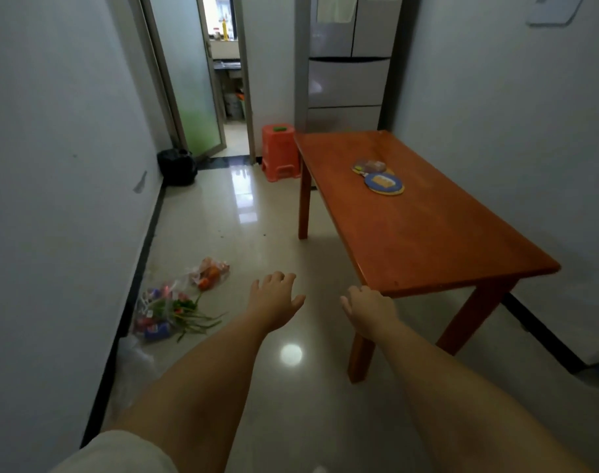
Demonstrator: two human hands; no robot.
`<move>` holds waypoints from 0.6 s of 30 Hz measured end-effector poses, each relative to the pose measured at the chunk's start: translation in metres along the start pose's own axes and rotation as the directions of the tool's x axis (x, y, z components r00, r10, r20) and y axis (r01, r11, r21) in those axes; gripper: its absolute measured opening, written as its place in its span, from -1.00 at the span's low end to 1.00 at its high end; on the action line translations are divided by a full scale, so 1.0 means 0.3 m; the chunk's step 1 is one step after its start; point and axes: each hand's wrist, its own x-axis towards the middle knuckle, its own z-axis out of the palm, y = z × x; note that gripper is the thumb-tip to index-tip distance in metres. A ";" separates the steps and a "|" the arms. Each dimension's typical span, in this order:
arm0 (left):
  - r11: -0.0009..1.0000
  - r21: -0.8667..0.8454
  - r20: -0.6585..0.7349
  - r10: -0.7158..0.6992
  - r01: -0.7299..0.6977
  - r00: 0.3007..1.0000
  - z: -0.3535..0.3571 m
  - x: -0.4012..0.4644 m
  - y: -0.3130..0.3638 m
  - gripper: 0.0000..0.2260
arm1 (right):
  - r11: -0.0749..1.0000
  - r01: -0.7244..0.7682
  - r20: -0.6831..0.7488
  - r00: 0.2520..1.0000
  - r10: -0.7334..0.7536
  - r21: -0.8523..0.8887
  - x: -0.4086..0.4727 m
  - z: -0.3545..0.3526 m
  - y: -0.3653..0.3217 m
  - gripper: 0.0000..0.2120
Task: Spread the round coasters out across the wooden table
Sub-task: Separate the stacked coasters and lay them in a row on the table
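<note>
1. Shot from head height, wide-angle, looking forward and down a narrow room.
2. Faces the far doorway and fridge.
3. Close to both outstretched forearms; wooden table at right, just ahead.
4. Single view only, nothing shared.

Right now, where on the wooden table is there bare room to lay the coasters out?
The reddish wooden table is bare across its whole near half, from the round blue-and-yellow coasters to the near edge by the right hand. The far corners look free too. Only the overlapping coaster cluster is crowded. The left hand hangs over the floor.
</note>
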 end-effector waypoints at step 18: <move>0.999 -0.019 -0.034 0.033 -0.034 0.999 -0.193 1.294 -0.316 -0.42 | 1.000 -0.005 0.008 1.000 0.005 -0.011 1.309 -0.172 -0.122 -0.61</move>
